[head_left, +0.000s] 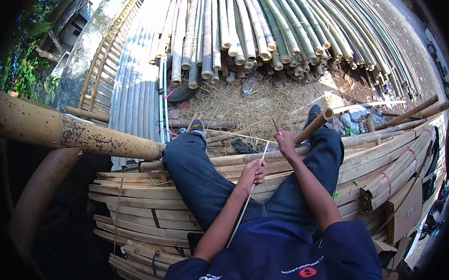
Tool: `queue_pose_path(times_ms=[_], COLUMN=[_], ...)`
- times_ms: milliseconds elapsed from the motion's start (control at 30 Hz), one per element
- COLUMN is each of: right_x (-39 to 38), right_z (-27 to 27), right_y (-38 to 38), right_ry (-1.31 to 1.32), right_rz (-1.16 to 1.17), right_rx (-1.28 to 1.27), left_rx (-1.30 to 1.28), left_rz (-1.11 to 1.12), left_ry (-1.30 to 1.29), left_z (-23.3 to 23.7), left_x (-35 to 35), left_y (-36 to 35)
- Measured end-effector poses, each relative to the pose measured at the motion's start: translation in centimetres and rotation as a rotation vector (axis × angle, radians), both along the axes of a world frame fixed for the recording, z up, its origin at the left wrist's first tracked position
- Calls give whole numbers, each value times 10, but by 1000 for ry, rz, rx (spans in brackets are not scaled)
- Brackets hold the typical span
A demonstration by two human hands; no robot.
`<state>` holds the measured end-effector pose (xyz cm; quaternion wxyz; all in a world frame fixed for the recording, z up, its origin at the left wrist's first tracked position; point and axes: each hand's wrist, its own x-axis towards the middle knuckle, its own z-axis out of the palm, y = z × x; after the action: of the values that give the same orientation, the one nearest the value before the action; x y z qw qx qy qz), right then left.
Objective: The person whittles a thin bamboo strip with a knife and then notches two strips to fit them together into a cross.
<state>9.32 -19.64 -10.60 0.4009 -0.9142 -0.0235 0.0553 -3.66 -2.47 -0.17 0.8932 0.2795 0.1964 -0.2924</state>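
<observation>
My left hand (252, 178) is closed around a thin pale bamboo strip (242, 213), which runs from near my waist up past my fist. The strip's upper end reaches close to my right hand (286, 144). In that hand I grip a small knife (275, 125), its narrow dark blade pointing up and away from me; most of the handle is hidden by my fingers. Another slender strip (234, 135) extends leftward from beside my right hand. Both hands are over the gap between my knees, with my right hand farther forward.
I sit on stacked wooden slats (141, 208). A thick bamboo pole (109, 136) juts in from the left, and a shorter bamboo piece (315, 125) stands by my right leg. Ahead lie piled bamboo poles (259, 34), corrugated sheeting (139, 93) and a ladder (101, 59). Tied slats (382, 189) lie right.
</observation>
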Motion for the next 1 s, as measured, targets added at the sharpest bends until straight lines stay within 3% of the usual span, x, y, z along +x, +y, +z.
queue_pose_path(times_ms=[67, 100, 200, 367, 467, 533, 600, 667, 700, 767, 933, 1000], right_x=[-9, -18, -22, -18, -10, -4, -4, -5, -9, -20, -32, -26], right_z=[-4, 33, 61, 52, 50, 51, 41, 11, 12, 14, 33, 30], right_y=[5, 13, 22, 20, 13, 6, 3, 0, 1, 9, 29, 25], right_ry=[434, 650, 840, 786, 725, 655, 630, 254, 252, 30, 87, -128], right_rz=[16, -2, 87, 212, 116, -41, -109, -144, -146, 226, 476, 590], right_rx=[707, 925, 1126, 1070, 1161, 1188, 1115, 503, 504, 160, 228, 146], left_rx=[25, 31, 98, 139, 192, 34, 61, 88, 92, 94, -108, -70], left_rz=[113, 131, 79, 34, -90, -165, -129, -94, -55, -19, -21, -41], left_ry=[36, 49, 58, 32, 75, 111, 81, 49, 62, 72, 145, 141], left_z=[-6, -5, -5, -8, 3, -2, -6, -6, -5, -4, -9, -8], left_x=[3, 4, 8, 6, 4, 0, 1, 3, 6, 9, 5, -2], left_y=[8, 8, 2, 4, 6, 7, 7, 8, 9, 8, 7, 2])
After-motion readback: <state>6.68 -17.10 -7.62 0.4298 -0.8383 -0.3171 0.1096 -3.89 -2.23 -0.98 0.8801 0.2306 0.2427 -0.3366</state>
